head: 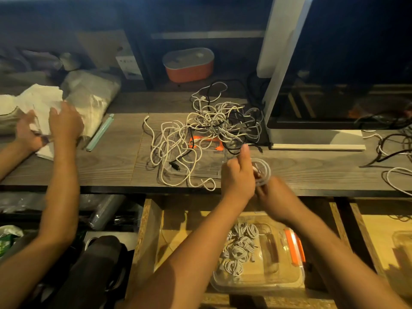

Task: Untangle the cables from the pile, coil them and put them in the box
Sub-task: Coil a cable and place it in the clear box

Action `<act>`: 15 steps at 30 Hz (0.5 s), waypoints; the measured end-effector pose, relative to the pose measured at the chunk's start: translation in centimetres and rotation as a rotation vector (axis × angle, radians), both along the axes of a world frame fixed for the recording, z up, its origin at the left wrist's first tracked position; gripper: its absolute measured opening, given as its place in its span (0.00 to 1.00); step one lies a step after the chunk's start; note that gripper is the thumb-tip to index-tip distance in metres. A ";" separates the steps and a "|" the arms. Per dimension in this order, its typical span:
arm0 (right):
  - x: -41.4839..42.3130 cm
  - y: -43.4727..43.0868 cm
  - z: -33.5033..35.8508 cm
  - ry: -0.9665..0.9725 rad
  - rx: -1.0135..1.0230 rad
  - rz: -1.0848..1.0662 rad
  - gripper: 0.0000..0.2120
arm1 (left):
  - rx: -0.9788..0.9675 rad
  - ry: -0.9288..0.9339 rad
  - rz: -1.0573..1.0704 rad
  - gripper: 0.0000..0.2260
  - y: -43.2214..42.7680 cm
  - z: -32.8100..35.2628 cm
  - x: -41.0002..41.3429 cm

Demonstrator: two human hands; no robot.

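The box point(267, 275) sits nearest, at six o'clock of the hands, in an open drawer point(147, 230) under the worktop point(107, 161). That placing probably lets each finished bundle drop straight down into it. Several coiled cables point(239, 248) already lie bunched in its left half; the right half looks bare.

Just above the worktop's front edge, both hands meet on a white coil point(265, 168), held off the surface so the loops keep their round shape. The left hand point(237, 175) comes up from seven o'clock, fingers curled round the coil's left side, thumb straight and pointing to twelve. The right hand point(276, 195) comes in from five o'clock and closes on the coil's lower edge. Blur hides its exact grip, but it looks like a pinch on the loops. I judge the coil is close to finished.

Farther off, at eleven o'clock of the hands, the pile point(214, 123) sprawls on the worktop, white and black cables knotted together over a clear lid point(207, 166) with an orange clip. Much remains to untangle.

At nine o'clock, well apart, a second person's hands point(65, 124) rest on crumpled papers point(42, 101).
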State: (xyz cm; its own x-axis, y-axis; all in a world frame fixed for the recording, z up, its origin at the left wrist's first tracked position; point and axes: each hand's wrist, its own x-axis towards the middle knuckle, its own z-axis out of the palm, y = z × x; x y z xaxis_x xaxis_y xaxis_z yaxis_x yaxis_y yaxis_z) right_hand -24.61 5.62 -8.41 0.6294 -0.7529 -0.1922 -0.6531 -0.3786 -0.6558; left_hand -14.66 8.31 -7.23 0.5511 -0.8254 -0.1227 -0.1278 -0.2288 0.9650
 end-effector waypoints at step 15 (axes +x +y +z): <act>2.2 2.8 -0.9 0.227 0.207 0.326 0.04 | 0.069 -0.027 0.318 0.24 -0.3 -5.0 2.6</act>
